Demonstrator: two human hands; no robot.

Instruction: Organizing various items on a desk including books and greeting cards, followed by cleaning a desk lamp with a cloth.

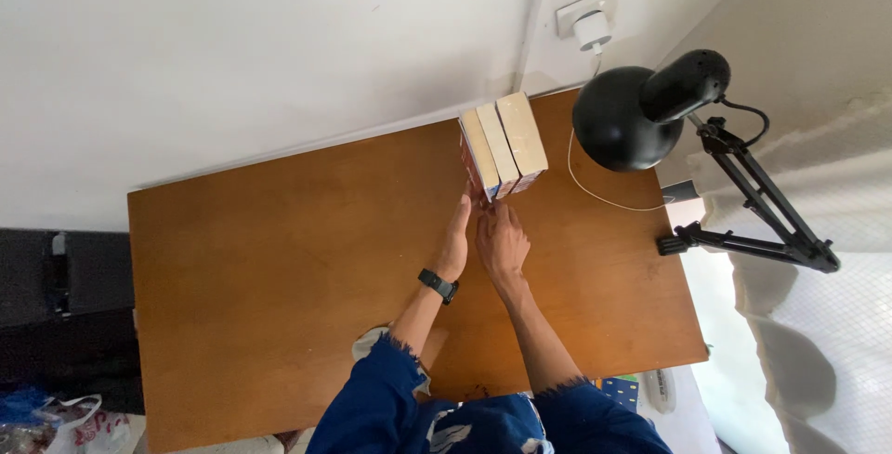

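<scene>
- A brown wooden table (279,268) stands against a white wall — its top plain and smooth.
- Three books (503,144) stand upright side by side near the far edge, page edges facing up.
- A black desk lamp (650,105) is clamped at the right edge — its shade hangs over the far right corner.
- A thin white cable (595,196) trails across the wood beside the books.
</scene>
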